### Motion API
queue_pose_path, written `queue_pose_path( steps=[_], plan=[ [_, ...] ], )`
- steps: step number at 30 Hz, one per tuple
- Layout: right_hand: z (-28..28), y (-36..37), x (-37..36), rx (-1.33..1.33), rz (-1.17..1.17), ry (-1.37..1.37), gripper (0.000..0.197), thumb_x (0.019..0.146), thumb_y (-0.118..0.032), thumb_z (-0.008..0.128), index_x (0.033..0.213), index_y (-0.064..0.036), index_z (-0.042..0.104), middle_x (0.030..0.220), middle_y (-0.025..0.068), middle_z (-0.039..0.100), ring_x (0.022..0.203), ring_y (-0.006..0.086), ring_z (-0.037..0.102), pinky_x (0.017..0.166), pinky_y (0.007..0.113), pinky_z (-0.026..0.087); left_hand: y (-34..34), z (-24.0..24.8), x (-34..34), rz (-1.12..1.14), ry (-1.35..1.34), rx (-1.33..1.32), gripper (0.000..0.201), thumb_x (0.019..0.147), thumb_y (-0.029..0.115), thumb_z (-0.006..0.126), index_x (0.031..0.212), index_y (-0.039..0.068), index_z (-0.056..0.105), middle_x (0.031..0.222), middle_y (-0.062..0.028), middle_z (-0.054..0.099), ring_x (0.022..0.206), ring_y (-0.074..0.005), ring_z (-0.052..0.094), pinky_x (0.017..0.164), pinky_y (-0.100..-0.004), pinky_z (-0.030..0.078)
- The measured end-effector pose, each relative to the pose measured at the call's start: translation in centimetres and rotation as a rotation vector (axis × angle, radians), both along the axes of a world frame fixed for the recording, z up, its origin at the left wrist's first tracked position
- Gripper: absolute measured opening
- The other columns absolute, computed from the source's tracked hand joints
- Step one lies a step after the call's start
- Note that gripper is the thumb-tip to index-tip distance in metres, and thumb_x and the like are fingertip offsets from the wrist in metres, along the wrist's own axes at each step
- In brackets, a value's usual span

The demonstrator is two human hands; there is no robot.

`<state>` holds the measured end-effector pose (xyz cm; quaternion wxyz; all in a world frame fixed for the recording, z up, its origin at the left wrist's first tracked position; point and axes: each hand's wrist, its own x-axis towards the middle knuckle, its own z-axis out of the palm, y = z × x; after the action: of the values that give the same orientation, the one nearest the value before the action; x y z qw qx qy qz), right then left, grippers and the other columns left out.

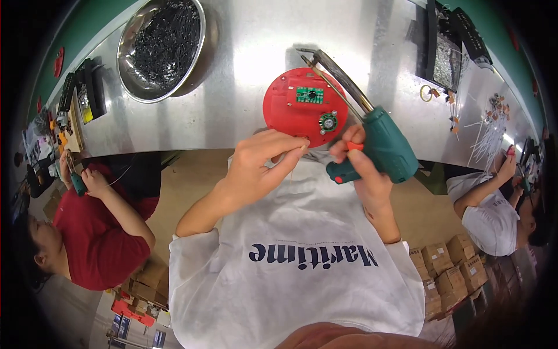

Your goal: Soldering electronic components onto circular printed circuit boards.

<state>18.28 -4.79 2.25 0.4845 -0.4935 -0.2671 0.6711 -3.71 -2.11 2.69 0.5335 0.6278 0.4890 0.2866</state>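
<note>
A round red plastic disc (280,109) lies near the front edge of the metal table. It carries a small green circuit board (310,95) and a round green-rimmed part (329,122). My left hand (256,166) is closed in a pinch at the disc's near edge; what the fingertips hold is too small to make out. In my right hand (372,183) is a green soldering gun (386,142), gripped by its handle, with a finger near the orange trigger. Its long metal tip points away over the disc's right side and reaches past the far rim.
A steel bowl (200,43) of black wire pieces (165,41) stands at the far left. Dark trays (447,70) and loose white wires (485,136) lie at the right. Co-workers sit on both sides, one in a red shirt (102,232). Cardboard boxes (450,282) are stacked behind at right.
</note>
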Motion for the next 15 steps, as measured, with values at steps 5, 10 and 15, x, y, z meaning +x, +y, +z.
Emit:
queue_pose_path(
  steps=[5,10,15],
  plan=[
    [0.0,0.8,-1.1,0.148,0.075,-0.1,0.039,0.082,0.017,0.064,0.117,0.0007,0.054,0.113,0.0126,0.059,0.102,0.0232,0.067,0.089,0.035,0.056,0.2,-0.4,0.6,0.005,-0.003,0.085,0.016,0.084,-0.005,0.07,0.098,-0.002,0.075,0.084,-0.0101,0.073,0.066,-0.0173,0.062,0.057,-0.0277,0.046],
    [0.8,1.3,-2.2,0.213,0.057,-0.229,0.034,0.083,0.016,0.067,0.112,0.0006,0.058,0.107,0.0105,0.062,0.097,0.0177,0.065,0.085,0.031,0.054,0.6,-0.6,1.1,-0.016,0.014,0.254,0.016,0.081,-0.004,0.071,0.097,-0.001,0.075,0.082,-0.0113,0.07,0.068,-0.0229,0.064,0.059,-0.0321,0.048],
    [1.1,1.7,-2.1,0.256,0.047,-0.259,0.032,0.083,0.015,0.068,0.108,-0.0003,0.058,0.103,0.0092,0.063,0.092,0.0153,0.062,0.082,0.029,0.052,0.6,-0.6,1.6,-0.051,0.003,0.314,0.016,0.079,-0.001,0.074,0.095,0.0,0.074,0.084,-0.0107,0.07,0.074,-0.0267,0.066,0.065,-0.0373,0.051]
  ],
)
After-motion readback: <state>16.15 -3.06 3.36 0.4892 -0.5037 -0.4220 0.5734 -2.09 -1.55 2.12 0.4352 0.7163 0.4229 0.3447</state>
